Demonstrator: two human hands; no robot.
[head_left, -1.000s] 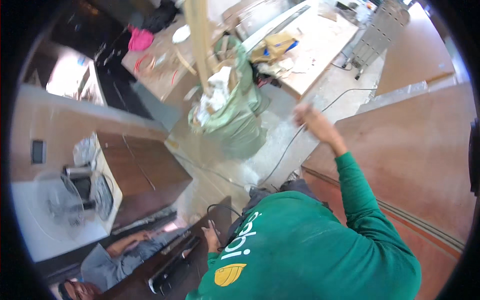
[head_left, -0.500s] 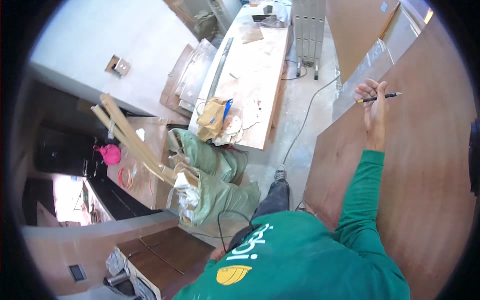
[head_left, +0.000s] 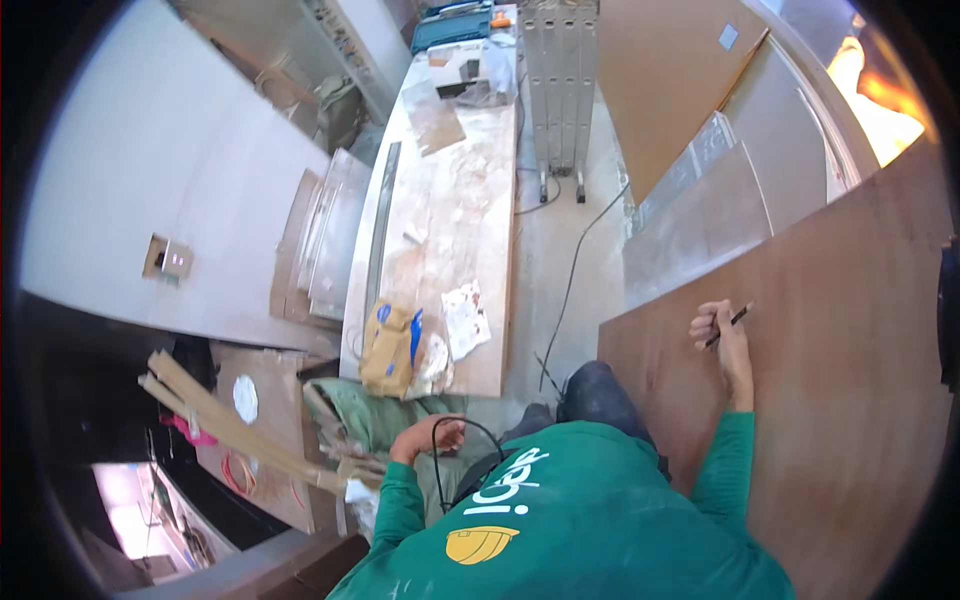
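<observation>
A black pencil [head_left: 743,313] slants through the fingers of my right hand [head_left: 722,335], which is curled round it. That hand hangs in front of a large brown wooden panel [head_left: 830,360] on my right; whether it touches the panel, I cannot tell. My left hand [head_left: 432,438] is out at my left side, fingers loosely curled, with nothing visible in them. A thin black cable [head_left: 452,421] loops in front of it. Just beyond lies a green sack [head_left: 378,418], partly hidden by my left hand and long wooden strips [head_left: 225,415].
Ahead stands a long dusty worktable [head_left: 440,240] with a brown paper bag [head_left: 388,350] at its near end. A folded metal ladder [head_left: 560,95] stands beyond the walkway, where a black cord [head_left: 572,265] crosses the floor. Boards [head_left: 335,240] lean against the left wall.
The view has shifted forward, bringing the table and ladder lower in the picture. My left hand has swung into clearer view, while my right has come lower and its fingers have closed more round the pencil.
</observation>
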